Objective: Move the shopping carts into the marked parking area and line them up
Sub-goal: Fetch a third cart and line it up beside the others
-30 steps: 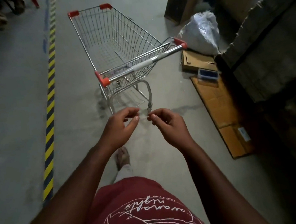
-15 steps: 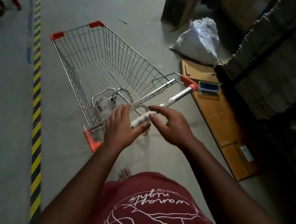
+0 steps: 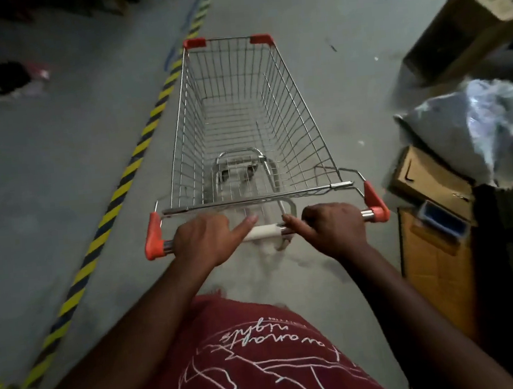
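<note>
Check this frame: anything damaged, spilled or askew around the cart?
The cart looks intact and empty, both hands on its handle. The odd part is to the right: a tipped cardboard box, a white plastic bag and flattened cardboard lie on the floor close beside it. No spill visible.

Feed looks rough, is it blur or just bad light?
Head view: both. Dim, dark at the right edge; motion smear on the striped floor tape and white bag; wide-angle bowing. The cart and both hands, left and right, stay readable.
</note>
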